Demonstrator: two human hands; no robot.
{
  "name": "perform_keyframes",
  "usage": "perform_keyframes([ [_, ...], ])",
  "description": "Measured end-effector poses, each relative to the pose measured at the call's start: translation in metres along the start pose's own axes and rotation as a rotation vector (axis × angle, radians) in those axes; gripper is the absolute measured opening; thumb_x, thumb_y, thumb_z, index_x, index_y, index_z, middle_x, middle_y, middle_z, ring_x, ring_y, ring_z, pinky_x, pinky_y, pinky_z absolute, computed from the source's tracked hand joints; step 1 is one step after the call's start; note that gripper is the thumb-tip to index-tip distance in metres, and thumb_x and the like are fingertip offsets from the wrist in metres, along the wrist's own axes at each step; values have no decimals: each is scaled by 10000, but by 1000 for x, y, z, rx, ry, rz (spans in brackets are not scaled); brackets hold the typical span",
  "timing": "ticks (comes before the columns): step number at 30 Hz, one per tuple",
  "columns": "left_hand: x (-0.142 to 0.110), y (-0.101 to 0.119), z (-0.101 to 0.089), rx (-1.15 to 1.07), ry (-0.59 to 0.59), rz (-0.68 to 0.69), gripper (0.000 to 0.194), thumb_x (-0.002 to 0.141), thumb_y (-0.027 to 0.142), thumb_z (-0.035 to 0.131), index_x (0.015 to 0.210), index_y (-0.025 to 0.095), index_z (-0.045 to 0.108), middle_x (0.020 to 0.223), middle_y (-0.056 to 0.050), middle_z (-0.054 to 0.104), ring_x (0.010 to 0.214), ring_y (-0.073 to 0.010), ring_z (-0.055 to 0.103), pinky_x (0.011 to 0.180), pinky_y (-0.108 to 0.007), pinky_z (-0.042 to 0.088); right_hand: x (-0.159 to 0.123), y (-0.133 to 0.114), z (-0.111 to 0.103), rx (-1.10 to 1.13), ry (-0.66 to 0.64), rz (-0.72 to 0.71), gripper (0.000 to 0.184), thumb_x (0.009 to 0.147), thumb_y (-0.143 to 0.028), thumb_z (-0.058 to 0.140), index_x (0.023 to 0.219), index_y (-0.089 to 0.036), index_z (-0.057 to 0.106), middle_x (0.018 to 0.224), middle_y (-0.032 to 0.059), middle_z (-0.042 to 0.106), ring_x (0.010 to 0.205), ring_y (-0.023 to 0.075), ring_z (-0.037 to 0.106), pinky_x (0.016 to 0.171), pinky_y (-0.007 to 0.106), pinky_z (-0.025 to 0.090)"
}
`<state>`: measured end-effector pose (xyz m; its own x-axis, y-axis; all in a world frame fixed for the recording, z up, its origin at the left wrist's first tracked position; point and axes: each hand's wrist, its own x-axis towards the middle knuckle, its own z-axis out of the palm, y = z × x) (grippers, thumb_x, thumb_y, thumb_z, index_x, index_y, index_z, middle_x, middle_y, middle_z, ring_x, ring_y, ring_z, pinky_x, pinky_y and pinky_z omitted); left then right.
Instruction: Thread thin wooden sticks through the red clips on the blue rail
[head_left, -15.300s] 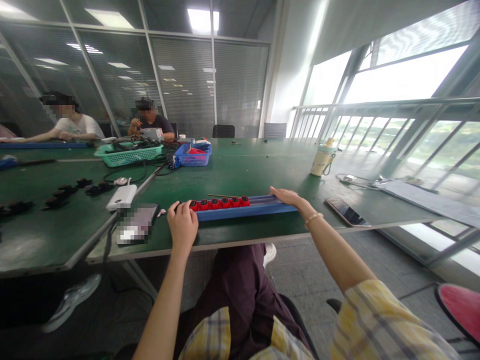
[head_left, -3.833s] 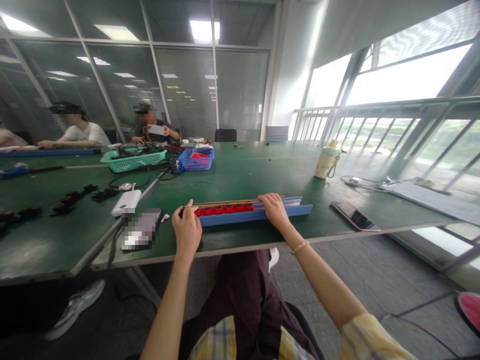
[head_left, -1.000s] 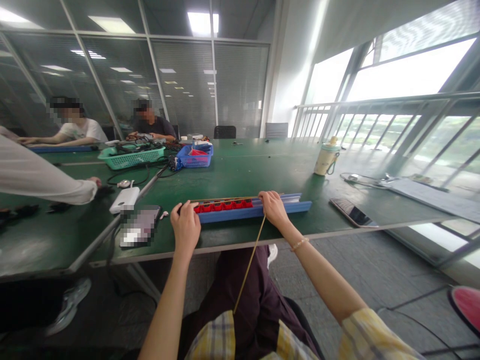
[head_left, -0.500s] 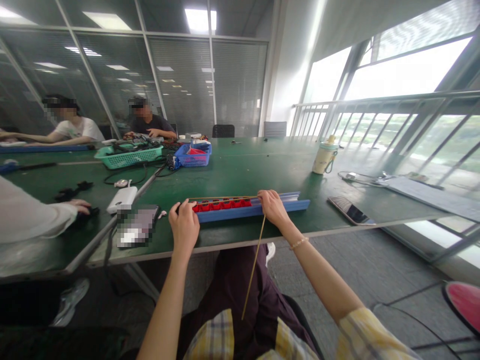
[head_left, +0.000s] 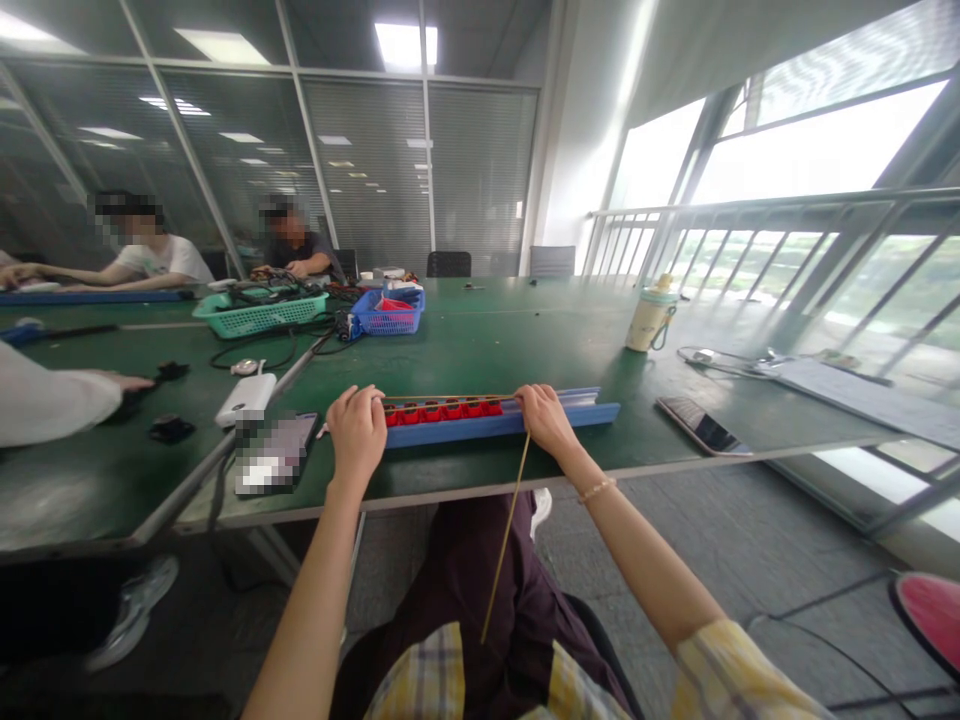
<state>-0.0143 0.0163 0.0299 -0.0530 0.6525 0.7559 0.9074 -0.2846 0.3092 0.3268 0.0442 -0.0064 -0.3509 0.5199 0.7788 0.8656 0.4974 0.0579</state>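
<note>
A long blue trough (head_left: 465, 430) lies along the table's near edge with a row of red pieces (head_left: 450, 409) inside its left part. Above them a thin tan cord (head_left: 457, 398) runs taut between my two hands. My left hand (head_left: 356, 435) is closed on the cord at the trough's left end, which its fingers cover. Further right, my right hand (head_left: 546, 418) pinches the cord against or just over the trough; the fingertips are partly hidden. From it the cord's loose tail hangs down over my lap.
Left of the trough are a phone (head_left: 281, 450) and a white box-shaped device (head_left: 246, 400). Another phone (head_left: 697, 425) and a bottle (head_left: 649, 318) stand to the right. Behind are green (head_left: 262, 318) and blue baskets (head_left: 390, 318). A co-worker's sleeve (head_left: 52, 400) reaches in at left.
My left hand has shifted a little left and turned, with its fingers more closed. My right hand stays put. The co-worker's hand at left has moved away from a black part.
</note>
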Motion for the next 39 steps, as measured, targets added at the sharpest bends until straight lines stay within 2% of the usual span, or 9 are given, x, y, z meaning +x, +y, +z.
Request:
perform_keyframes([
  [5,29,-12,-6,-11,-261,35,305,932,245,380,1032,244,668,1031,-29,748,1020,-220,653,1000,-398,400,0,0,-2,10,-8,12,235,1029,-199,344,954,-181,566,838,72,645,785,216,561,832,364,414],
  [9,48,-25,-5,-68,-459,17,266,886,307,494,1017,276,723,1131,-19,737,1084,-240,649,959,-368,447,0,-1,-3,13,-7,15,231,1025,-189,345,961,-182,566,845,74,651,792,223,559,834,370,417],
  [11,54,-30,-4,-116,-501,13,236,860,315,532,947,269,746,1099,-26,744,1071,-240,655,959,-356,456,1,-1,-4,19,0,12,228,1025,-190,346,958,-185,563,846,73,652,792,224,560,835,374,420],
  [14,54,-34,-4,-202,-491,17,218,835,322,558,898,260,758,1033,-31,752,1015,-232,669,955,-341,464,2,-2,-6,35,12,0,219,1026,-191,347,959,-188,556,869,75,662,796,222,565,846,380,426],
  [21,40,-36,-6,-261,-381,38,254,860,374,527,873,260,753,960,-34,748,958,-227,665,937,-349,480,0,1,-4,73,48,-1,203,1020,-185,354,996,-189,556,1089,114,679,906,228,595,904,395,444],
  [27,36,-36,-5,-246,-357,53,285,878,386,498,879,265,756,945,-41,750,926,-222,662,905,-343,490,-1,4,-1,71,4,13,226,1016,-204,354,1002,-195,579,1066,111,688,918,233,612,930,414,462],
  [30,33,-36,-3,-260,-325,39,289,878,386,490,877,268,754,934,-39,747,909,-220,661,905,-346,492,-2,4,-1,99,33,39,247,1007,-194,345,1008,-201,592,1122,120,688,1022,240,615,1016,457,442],
  [35,29,-35,0,-279,-289,15,288,880,382,488,888,261,750,939,-37,747,909,-214,658,901,-337,498,-5,5,-3,131,139,106,260,993,-170,319,1010,-186,578,1392,155,566,1360,239,455,1150,555,340],
  [39,30,-34,1,-273,-282,29,285,880,360,487,884,253,751,925,-44,738,903,-211,654,891,-333,492,-6,5,-6,141,154,118,258,982,-138,309,988,-185,562,1470,155,498,1433,215,374,1188,567,295],
])
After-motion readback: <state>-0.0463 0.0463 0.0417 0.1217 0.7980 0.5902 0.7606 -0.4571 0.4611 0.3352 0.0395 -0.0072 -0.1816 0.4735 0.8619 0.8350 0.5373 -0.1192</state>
